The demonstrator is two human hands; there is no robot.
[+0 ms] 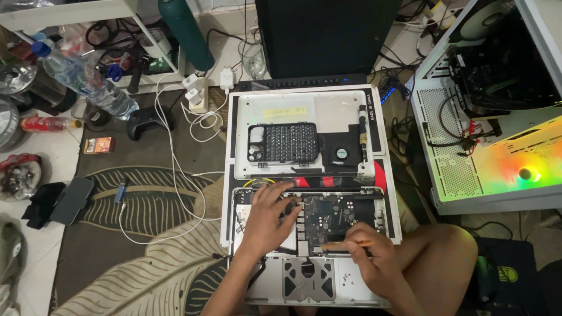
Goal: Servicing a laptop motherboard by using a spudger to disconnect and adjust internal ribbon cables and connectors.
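A person sits on the floor with an opened laptop (310, 240) in front of their knees; its bottom cover is off and the insides show. The left hand (266, 219) lies flat on the laptop's inside, fingers spread and not closed on anything; its fingertips touch the edge of the dark circuit board (333, 213), which sits just to the right of that hand. The right hand (369, 254) is curled shut around a thin orange-handled tool (351, 244); the tool pokes out to the left of the grip, and its tip rests low on the circuit board, between the two hands. Just below both hands is the grey back of the trackpad (308, 278); tiny screws lie just to its right, under the right hand.

Past the fingertips of the left hand, farther from the person, lies the laptop's white cover plate (351, 114), turned over like a tray; on it sit a black case full of little screwdriver bits (284, 142), a small round fan (341, 153) and a thin black driver handle (362, 131). Beyond that stands a tall black box (325, 38).

Far to the left of the left hand are white cables (175, 169) and white chargers (199, 93) on a leaf-pattern rug (140, 246); a black game controller (146, 120), a clear water bottle (82, 73) and a dark phone (71, 201) lie there too. Far to the right of the right hand is a white computer case (468, 146) on its side; coloured lights glow inside it. The person's bare knee (445, 246) is just right of the right hand.
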